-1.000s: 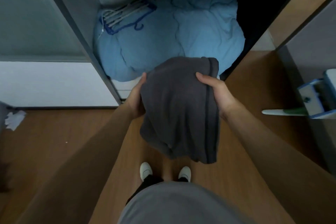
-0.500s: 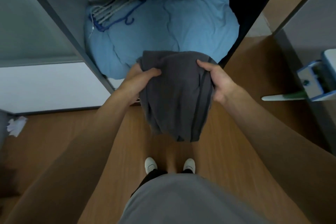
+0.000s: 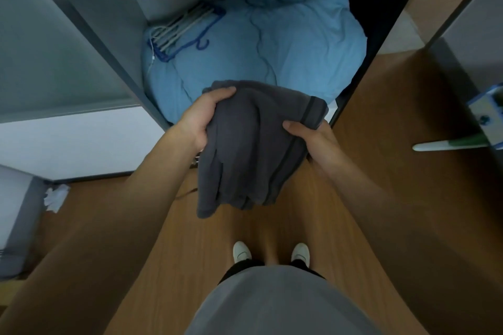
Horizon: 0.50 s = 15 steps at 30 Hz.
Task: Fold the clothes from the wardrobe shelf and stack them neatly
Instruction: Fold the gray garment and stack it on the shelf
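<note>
Since a moment ago the left hand [image 3: 202,117] has slid up over the dark grey garment [image 3: 245,149]. Both hands' fingers are curled tight on it, right hand [image 3: 310,134] pinching the striped edge.

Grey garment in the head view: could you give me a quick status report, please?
Left hand and right hand both gripping grey garment, partly folded, hanging above wood floor. Blue duvet fills wardrobe compartment behind. Nothing in the way.
</note>
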### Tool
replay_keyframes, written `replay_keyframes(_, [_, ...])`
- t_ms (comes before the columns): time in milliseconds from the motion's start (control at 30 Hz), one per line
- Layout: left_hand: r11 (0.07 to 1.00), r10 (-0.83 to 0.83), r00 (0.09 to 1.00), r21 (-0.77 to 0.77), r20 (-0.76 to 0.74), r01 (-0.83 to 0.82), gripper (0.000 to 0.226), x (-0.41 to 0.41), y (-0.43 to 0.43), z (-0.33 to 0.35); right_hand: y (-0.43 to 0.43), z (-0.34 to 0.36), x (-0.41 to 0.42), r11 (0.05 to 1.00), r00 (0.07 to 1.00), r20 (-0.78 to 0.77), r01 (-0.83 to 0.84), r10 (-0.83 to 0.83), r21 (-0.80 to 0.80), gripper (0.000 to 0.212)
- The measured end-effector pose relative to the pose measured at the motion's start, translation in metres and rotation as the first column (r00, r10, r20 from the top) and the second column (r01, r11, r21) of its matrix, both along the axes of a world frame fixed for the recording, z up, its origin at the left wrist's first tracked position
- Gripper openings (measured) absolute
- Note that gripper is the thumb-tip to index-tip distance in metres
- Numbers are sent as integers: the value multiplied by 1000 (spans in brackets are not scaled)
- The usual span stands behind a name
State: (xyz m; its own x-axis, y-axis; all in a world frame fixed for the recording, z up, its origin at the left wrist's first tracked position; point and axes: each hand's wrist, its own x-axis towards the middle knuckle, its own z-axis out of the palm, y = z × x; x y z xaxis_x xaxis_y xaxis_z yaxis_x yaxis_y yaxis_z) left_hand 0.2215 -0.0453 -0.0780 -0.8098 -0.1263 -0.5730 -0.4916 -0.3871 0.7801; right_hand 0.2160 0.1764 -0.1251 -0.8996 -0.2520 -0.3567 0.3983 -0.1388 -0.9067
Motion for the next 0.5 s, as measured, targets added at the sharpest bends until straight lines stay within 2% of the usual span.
replay_keyframes(67, [998, -40, 998, 54, -43, 42, 38, 8, -17, -11, -4, 1, -1, 995, 996, 81, 54, -47, -85, 33])
replay_keyframes(167, [970, -177, 983, 177, 49, 166, 61, 29, -31, -47, -9, 0, -2, 989, 978, 198, 89, -65, -117, 33])
replay_keyframes(300, [891, -424, 903, 210, 68, 403, 51, 58, -21, -87, -6, -8, -4, 992, 933, 351, 112, -83, -64, 38])
replay_keyframes(367, [878, -467, 884, 137, 26, 459, 49, 61, -14, -97, 1, -14, -7, 992, 910, 403, 122, -98, -36, 41])
replay_keyframes(400, [900, -434, 901, 54, 4, 433, 46, 60, -9, -100, 5, -18, -10, 992, 902, 419, 124, -105, -18, 40])
replay_keyframes(500, [940, -211, 975, -288, -72, 182, 39, 52, -1, -103, 18, -27, -16, 994, 869, 483, 86, -106, 65, 32])
